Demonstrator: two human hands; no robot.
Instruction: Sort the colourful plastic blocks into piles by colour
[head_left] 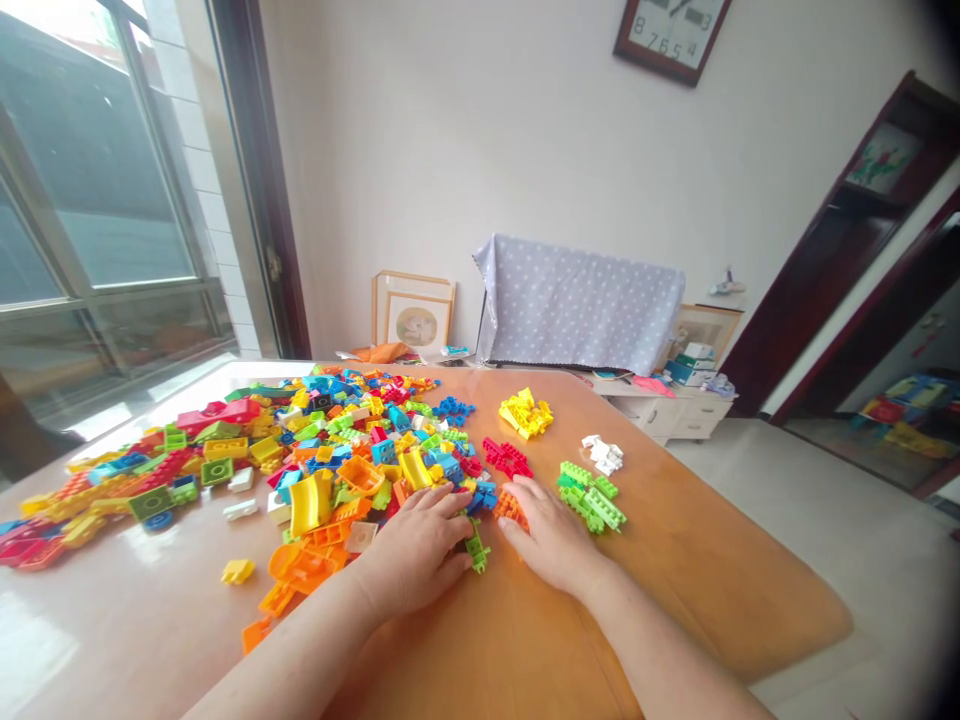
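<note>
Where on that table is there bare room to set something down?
A wide patch lies on the table's right side, between the green blocks and the right edge. Another lies between the left forearm and right forearm. Crowded: the left, where mixed blocks reach the left hand.

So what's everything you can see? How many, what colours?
Table: one, brown, centre
Mixed brick pile: countless, many colours, table's left
Loose brick: one, yellow, table's near left
Yellow heap: one, yellow, table's far side
Red heap: one, red, beside pile
White heap: one, white, table's right
Green heap: one, green, near white heap
Orange heap: one, orange, by red heap
Clock: one, white, on wall
Spotted cloth: one, greyish, by wall
Framed pictures: at least two, pale, flanking cloth
Cabinet: one, white, behind table
Window: one, greyish, left
Doorway: one, dark brown, right
Left hand: one, bare, at pile's edge
Right hand: one, bare, at orange heap
</note>
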